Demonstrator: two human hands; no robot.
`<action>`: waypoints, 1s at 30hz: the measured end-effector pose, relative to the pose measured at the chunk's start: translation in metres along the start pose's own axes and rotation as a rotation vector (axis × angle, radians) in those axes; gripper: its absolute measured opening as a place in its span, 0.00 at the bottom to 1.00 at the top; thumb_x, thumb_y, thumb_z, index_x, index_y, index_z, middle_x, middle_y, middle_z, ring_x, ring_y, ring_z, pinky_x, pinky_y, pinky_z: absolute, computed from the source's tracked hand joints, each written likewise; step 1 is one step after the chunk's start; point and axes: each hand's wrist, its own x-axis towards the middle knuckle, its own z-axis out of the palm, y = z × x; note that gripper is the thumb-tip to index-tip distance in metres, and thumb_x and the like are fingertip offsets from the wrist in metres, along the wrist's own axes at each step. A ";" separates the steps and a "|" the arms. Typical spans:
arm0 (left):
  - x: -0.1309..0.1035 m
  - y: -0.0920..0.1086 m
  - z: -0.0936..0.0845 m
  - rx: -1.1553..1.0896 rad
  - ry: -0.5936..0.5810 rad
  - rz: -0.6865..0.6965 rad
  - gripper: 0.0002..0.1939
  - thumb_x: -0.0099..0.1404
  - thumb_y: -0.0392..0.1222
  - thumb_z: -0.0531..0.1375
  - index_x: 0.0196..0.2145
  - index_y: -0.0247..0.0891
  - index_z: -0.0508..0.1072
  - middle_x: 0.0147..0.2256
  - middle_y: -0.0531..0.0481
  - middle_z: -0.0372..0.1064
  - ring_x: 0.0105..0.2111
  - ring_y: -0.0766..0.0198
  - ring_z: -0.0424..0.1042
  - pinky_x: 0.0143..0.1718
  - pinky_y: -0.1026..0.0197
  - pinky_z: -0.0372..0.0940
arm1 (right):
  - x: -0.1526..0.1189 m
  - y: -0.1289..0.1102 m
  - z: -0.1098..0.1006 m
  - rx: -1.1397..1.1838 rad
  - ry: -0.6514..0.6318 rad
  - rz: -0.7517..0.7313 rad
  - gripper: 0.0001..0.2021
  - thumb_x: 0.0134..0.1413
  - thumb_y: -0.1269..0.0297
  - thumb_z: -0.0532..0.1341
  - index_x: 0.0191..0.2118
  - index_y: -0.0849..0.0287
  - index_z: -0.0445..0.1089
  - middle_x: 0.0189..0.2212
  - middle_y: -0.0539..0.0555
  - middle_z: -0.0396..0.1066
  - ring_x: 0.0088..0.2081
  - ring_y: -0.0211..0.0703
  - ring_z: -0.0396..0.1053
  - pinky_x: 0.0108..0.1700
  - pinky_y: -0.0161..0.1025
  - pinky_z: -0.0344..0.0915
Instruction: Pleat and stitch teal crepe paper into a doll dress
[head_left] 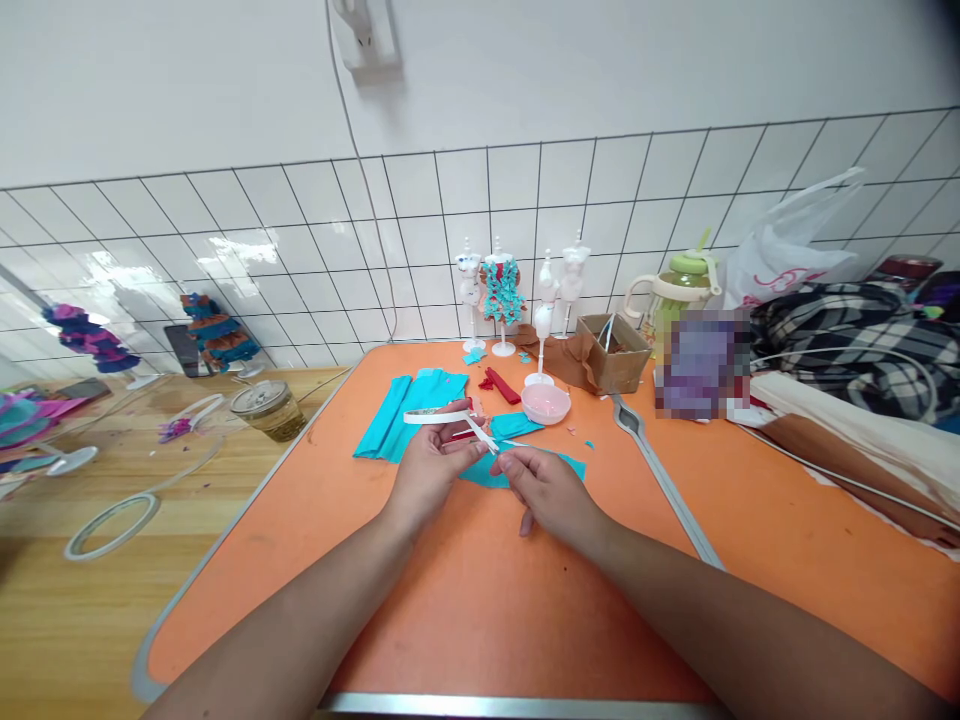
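Note:
My left hand (439, 455) is closed around a roll of white tape (431, 416), whose ring stands out to the left of the fingers. A white strip (482, 436) runs from it toward my right hand (536, 482), which pinches something too small to make out. Turquoise sheets (409, 405) lie folded behind my left hand, and another turquoise piece (487, 474) is below the hands. Red folded paper (503, 385) and a pink bowl (546, 404) are just beyond them.
White mini mannequins (541, 330) stand at the back, one dressed in turquoise bits (502, 290). A cardboard box (615, 360), a green-lidded jug (679, 290) and plaid cloth (832, 340) are right. A glass jar (268, 410) and a tape ring (112, 527) sit left.

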 end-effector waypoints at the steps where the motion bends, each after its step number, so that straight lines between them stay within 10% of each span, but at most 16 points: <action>1: 0.000 -0.001 0.000 0.006 -0.002 0.001 0.39 0.48 0.38 0.70 0.56 0.37 0.62 0.48 0.40 0.71 0.46 0.51 0.73 0.49 0.48 0.65 | 0.000 0.000 0.000 -0.007 -0.002 0.000 0.19 0.57 0.48 0.52 0.38 0.59 0.70 0.19 0.43 0.48 0.18 0.31 0.56 0.15 0.30 0.67; 30: 0.000 -0.004 0.001 0.058 -0.004 0.011 0.36 0.48 0.37 0.69 0.55 0.37 0.64 0.48 0.40 0.71 0.47 0.51 0.71 0.50 0.48 0.65 | 0.000 -0.002 -0.008 -0.227 0.041 -0.050 0.20 0.57 0.48 0.51 0.33 0.58 0.71 0.17 0.45 0.56 0.16 0.32 0.55 0.16 0.29 0.52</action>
